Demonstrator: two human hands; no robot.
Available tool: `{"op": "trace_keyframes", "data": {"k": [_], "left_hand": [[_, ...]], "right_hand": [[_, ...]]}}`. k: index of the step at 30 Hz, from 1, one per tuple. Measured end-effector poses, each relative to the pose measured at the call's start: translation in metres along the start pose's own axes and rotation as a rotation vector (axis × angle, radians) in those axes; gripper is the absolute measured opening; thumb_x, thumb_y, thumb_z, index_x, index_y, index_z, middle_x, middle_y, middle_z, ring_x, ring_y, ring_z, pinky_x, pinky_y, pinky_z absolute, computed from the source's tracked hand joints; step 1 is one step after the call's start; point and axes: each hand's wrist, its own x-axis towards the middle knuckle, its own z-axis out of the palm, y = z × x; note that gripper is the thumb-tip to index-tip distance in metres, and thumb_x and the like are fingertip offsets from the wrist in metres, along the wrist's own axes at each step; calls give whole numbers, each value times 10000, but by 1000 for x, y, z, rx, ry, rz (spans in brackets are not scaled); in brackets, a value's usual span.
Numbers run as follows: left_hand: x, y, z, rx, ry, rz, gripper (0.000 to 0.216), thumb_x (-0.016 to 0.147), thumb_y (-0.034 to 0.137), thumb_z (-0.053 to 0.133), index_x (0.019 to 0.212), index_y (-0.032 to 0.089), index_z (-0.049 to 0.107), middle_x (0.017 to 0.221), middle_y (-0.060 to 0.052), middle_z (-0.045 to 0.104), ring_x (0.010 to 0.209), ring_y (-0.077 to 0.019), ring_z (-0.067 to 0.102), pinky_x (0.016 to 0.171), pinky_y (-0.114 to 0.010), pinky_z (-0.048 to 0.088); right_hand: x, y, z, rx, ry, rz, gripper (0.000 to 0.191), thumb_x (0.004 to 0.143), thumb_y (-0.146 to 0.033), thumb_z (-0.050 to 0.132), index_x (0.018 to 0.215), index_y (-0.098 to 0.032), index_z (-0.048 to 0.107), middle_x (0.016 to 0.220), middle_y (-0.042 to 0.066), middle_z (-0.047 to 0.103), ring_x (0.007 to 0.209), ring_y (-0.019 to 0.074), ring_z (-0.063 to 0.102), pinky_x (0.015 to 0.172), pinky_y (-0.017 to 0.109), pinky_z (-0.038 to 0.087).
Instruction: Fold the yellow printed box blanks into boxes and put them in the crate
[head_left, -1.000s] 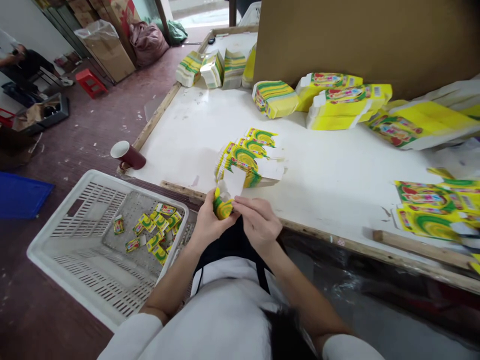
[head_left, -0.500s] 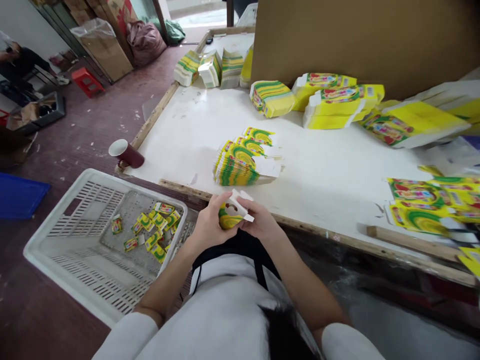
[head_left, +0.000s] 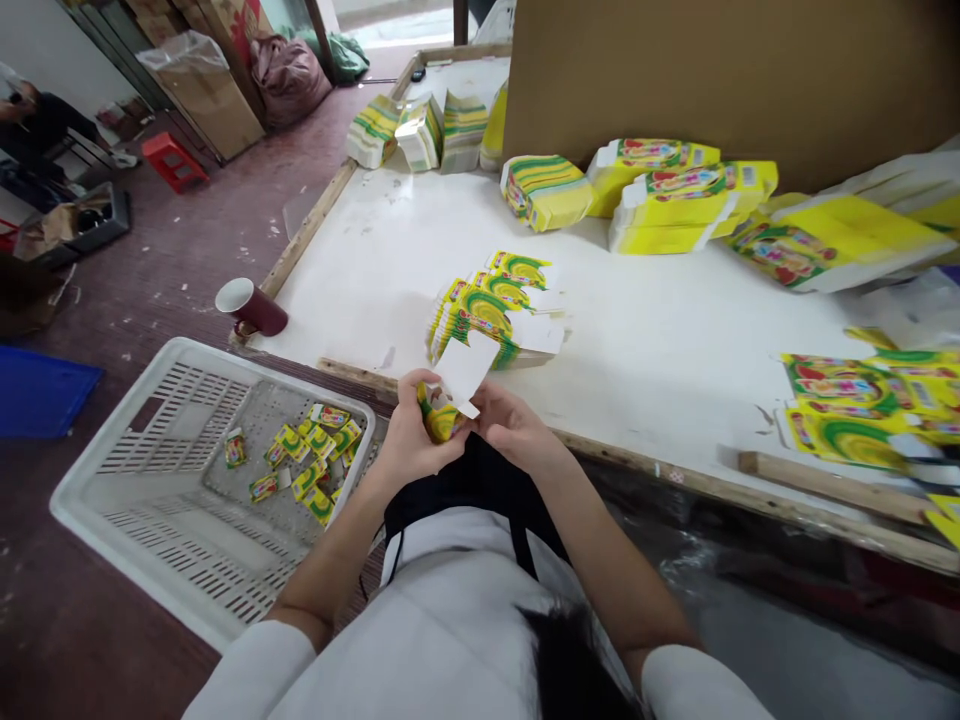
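Both my hands hold one small yellow-and-green carton (head_left: 444,412) just before the table's near edge. My left hand (head_left: 409,440) wraps round its lower left side. My right hand (head_left: 514,430) pinches its right side, and the carton's white flap (head_left: 463,370) sticks up between them. Right behind the hands, a fanned stack of flat yellow-green carton blanks (head_left: 491,310) lies on the white table (head_left: 660,330). To my left stands a white slotted crate (head_left: 112,480) with several folded small cartons (head_left: 307,460) on its bottom.
A dark red mug (head_left: 251,305) stands at the table's left corner. Larger yellow carton stacks (head_left: 675,195) line the back before a brown cardboard sheet (head_left: 712,70). More printed blanks (head_left: 862,410) and a wooden strip (head_left: 832,485) lie right. A red stool (head_left: 174,160), boxes and a person sit far left.
The carton has been turned in my hands; its white flap, folded down half a second ago, now stands up. The hands stay at the table edge.
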Motion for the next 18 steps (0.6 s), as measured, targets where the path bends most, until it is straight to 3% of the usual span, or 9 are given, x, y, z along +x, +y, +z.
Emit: {"op": "trace_keyframes", "data": {"k": [4, 8, 12, 15, 18], "left_hand": [[-2, -8, 8, 101, -6, 5, 674, 704, 213, 715, 1241, 242, 309, 853, 38, 552, 682, -121, 587, 650, -246, 476], [-3, -14, 11, 287, -10, 40, 638, 727, 231, 673, 1251, 248, 309, 940, -5, 593, 720, -158, 628, 657, -281, 495], [-2, -17, 8, 445, -155, 114, 641, 672, 150, 650, 1236, 245, 360, 1139, -82, 605, 959, -237, 667, 783, -344, 534], [-2, -22, 7, 400, -228, 33, 774, 656, 143, 651, 1331, 232, 282, 1160, -96, 603, 963, -249, 672, 795, -362, 549], [-1, -28, 8, 295, -279, 24, 725, 677, 164, 643, 1323, 207, 317, 1103, -90, 585, 945, -241, 667, 805, -365, 556]], "right_hand": [[4, -2, 9, -30, 254, -48, 480, 713, -601, 782, 1012, -251, 647, 1018, 55, 713, 1011, 245, 674, 880, 388, 558], [7, -9, 14, -214, 323, -17, 336, 737, -467, 784, 917, -231, 626, 898, 21, 684, 928, 215, 654, 843, 354, 557], [5, -5, 3, -428, 369, 16, 278, 783, -402, 723, 940, -194, 627, 878, 40, 670, 847, 219, 651, 811, 387, 571], [-2, 4, 0, -558, 307, -63, 468, 853, -465, 647, 1219, -178, 592, 1170, 127, 665, 1074, 270, 653, 971, 451, 536], [-12, 10, 3, -791, 126, -160, 705, 871, -422, 653, 1494, -197, 410, 1546, 150, 420, 1454, 300, 374, 1195, 477, 334]]}}
